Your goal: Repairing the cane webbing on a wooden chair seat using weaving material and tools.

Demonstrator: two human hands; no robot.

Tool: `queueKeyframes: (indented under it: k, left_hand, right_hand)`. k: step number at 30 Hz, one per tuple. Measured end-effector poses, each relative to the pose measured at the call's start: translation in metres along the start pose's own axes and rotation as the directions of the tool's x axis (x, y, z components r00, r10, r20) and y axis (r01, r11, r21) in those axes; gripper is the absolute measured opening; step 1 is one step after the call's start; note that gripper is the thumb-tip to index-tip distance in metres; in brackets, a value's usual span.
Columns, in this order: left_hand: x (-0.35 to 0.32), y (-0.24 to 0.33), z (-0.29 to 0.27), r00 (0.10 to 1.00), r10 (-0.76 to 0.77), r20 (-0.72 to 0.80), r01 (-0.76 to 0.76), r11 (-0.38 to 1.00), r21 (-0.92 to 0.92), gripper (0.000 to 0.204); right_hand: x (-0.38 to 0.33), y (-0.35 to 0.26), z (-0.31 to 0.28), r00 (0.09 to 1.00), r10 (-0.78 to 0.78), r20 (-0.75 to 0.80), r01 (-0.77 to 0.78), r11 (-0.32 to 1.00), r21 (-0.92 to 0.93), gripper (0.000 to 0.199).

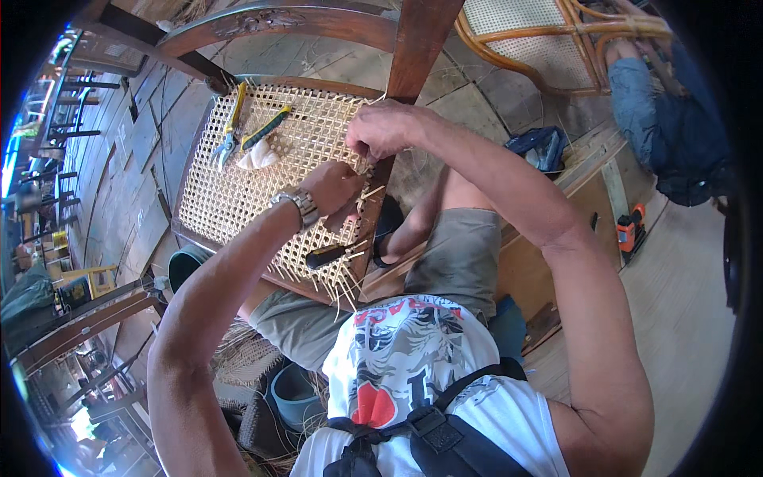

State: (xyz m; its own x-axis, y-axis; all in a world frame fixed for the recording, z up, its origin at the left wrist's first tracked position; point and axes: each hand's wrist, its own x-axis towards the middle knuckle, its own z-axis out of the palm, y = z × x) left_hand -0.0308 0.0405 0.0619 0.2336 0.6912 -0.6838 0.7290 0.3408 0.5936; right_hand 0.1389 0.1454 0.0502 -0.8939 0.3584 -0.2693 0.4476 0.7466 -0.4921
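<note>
A woven cane seat (294, 119) lies in front of me, set in a dark wooden chair frame (318, 28). My left hand (334, 191), a metal watch on its wrist, is closed low over the seat's right edge. Just beyond it my right hand (381, 131) is closed in a pinch at the same edge, beside the chair post. Whatever the fingers of either hand grip is hidden or too thin to make out. A black-handled tool (324, 256) rests on the near right corner, among loose cane ends (338, 282).
Yellow-handled cutters (230, 127), a yellow-and-green handled tool (266, 129) and a white lump (259, 157) lie on the seat's far left. A rattan chair (524, 40) and a seated person (636, 103) are at far right. An orange tool (630, 230) and buckets (294, 393) stand around me.
</note>
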Motion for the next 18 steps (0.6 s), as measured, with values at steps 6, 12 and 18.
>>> queueKeyframes:
  k: [6, 12, 18]
  left_hand:
    - [0.014, 0.012, -0.008, 0.989, -0.080, 0.124, 0.083, 0.996, -0.016, 0.044]
    - [0.030, 0.009, 0.007, 0.985, -0.127, -0.114, 0.155, 0.949, 0.275, 0.058]
    - [0.013, 0.003, 0.008, 0.940, 0.276, -0.199, -0.117, 0.812, 0.572, 0.043]
  right_hand:
    - [-0.019, -0.013, -0.001, 0.996, 0.023, -0.083, -0.017, 0.998, 0.066, 0.017]
    - [-0.027, -0.031, 0.009, 0.942, 0.293, -0.162, -0.289, 0.956, 0.048, 0.020]
    - [-0.017, -0.033, -0.013, 0.911, 0.412, 0.017, -0.412, 0.911, -0.004, 0.021]
